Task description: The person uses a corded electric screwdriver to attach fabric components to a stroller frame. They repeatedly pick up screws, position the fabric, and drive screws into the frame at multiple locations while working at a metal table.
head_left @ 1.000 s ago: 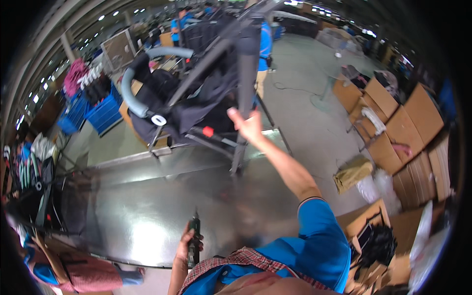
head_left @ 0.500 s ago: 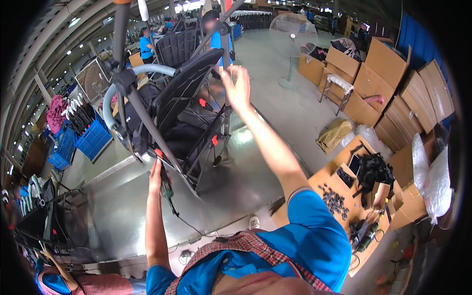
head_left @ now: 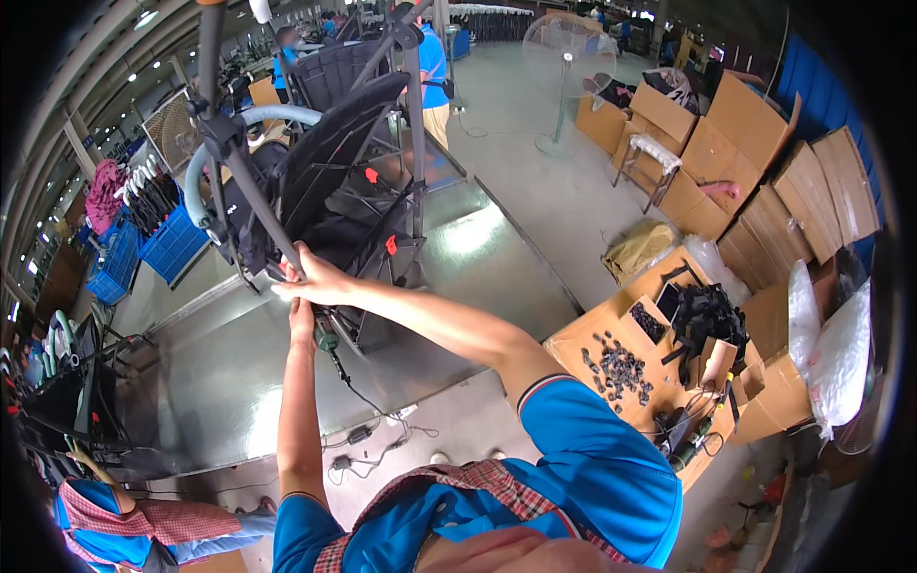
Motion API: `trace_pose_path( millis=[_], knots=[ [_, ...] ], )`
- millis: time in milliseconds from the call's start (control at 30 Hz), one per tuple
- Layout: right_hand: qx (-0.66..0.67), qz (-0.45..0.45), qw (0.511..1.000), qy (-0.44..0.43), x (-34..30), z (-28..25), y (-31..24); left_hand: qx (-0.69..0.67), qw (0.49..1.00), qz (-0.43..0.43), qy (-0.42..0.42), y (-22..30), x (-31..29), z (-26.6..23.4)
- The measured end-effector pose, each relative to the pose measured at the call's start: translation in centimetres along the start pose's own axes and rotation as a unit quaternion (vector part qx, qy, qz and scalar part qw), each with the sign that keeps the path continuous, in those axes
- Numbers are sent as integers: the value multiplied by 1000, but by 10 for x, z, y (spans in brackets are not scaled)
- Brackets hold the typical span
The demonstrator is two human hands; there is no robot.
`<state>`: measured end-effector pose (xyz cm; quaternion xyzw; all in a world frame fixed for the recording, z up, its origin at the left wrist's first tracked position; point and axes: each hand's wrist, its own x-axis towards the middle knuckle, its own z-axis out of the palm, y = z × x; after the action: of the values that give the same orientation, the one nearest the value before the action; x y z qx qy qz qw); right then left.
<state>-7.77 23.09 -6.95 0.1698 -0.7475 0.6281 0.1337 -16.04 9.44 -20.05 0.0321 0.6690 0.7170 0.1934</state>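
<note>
A black stroller (head_left: 330, 205) with grey frame tubes, a pale grey curved bar (head_left: 196, 181) and red clips stands on a shiny metal-topped table (head_left: 220, 382). At the lower end of its near tube, my right hand (head_left: 320, 280) is closed around the frame, fingers curled over it. Just below, my left hand (head_left: 302, 323) grips a green corded electric screwdriver (head_left: 327, 334). The screwdriver's tip and the exact spot it meets are hidden behind my right hand. Its black cord (head_left: 358, 393) trails down past the table's front edge.
At the right, a cardboard-topped bench (head_left: 573, 349) carries small black parts (head_left: 621, 371), black straps (head_left: 712, 325) and tools. Cartons (head_left: 735, 143), a stool (head_left: 650, 158) and a standing fan (head_left: 564, 95) are beyond. Blue crates (head_left: 174, 244) stand left. A co-worker (head_left: 124, 520) works at lower left.
My right hand has come down and left from the stroller's far upright to the near tube beside my left hand. The left hand stays with the screwdriver. The view has shifted slightly.
</note>
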Motion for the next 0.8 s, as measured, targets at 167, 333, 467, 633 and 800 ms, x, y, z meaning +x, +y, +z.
trace_pose_path(
  millis=[167,333,467,633,800],
  knots=[
    [-144,-57,978,-140,-70,7,-64,-74,996,-2,-48,-10,-41,-51],
    [-415,-309,795,317,-80,-97,-83,69,995,-44,64,20,-127,-65],
    [-54,-58,893,443,-60,-224,-29,100,994,-24,28,16,-138,-70],
    [68,39,987,140,-69,-213,-19,109,992,-43,42,19,-164,-80],
    [188,-16,979,72,-136,-211,-40,158,978,-105,81,29,-179,-77]
  ],
)
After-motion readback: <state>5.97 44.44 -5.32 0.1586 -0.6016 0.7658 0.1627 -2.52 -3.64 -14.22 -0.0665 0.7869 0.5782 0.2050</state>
